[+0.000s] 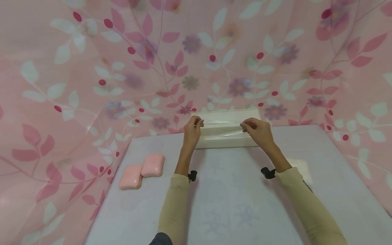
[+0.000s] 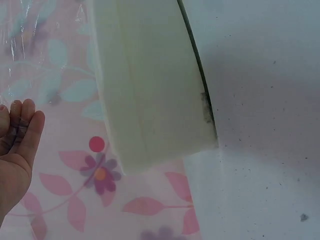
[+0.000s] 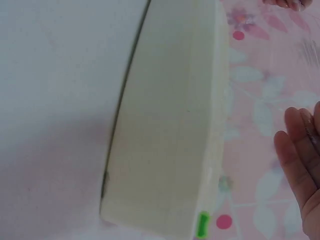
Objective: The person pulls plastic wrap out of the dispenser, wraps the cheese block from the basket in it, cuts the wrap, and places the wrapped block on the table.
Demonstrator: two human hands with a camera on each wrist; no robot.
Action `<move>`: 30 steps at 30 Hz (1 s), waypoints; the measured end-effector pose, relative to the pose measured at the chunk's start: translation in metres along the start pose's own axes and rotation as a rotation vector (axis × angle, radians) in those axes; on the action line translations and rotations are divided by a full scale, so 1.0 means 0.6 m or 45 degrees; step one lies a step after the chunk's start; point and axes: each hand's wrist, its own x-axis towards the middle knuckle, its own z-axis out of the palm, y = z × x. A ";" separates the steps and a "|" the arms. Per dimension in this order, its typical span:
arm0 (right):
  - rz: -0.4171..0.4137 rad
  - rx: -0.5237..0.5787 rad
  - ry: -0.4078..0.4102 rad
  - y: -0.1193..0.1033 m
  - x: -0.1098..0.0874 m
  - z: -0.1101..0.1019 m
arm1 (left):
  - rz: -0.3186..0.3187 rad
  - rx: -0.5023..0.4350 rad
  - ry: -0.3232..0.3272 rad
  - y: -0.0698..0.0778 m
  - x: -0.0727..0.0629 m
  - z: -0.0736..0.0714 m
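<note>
A sheet of clear plastic film is stretched between my two hands above a long cream-coloured box at the back of the table. At its left edge my left hand pinches the film between thumb and fingers. The right hand pinches the opposite edge the same way. In the left wrist view, shiny creases of film show above the curled fingers. The box's long side fills the middle of the right wrist view, with a small green mark near one end.
Two pink, soap-like bars lie touching each other on the left of the pale table. Partly behind my right forearm is a flat white thing. Pink floral sheeting hangs behind the table and along its sides.
</note>
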 end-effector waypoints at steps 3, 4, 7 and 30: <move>0.051 -0.011 -0.046 0.000 0.000 0.014 | -0.007 -0.009 0.054 -0.007 0.002 -0.005; 0.047 -0.018 -0.044 -0.003 0.001 0.016 | -0.004 -0.017 0.071 -0.007 0.004 -0.007; -0.010 0.001 0.029 -0.020 0.007 0.015 | 0.019 -0.059 0.105 0.002 0.011 -0.014; -0.424 -0.070 0.329 -0.148 0.007 -0.030 | 0.292 -0.067 0.257 0.124 -0.023 -0.051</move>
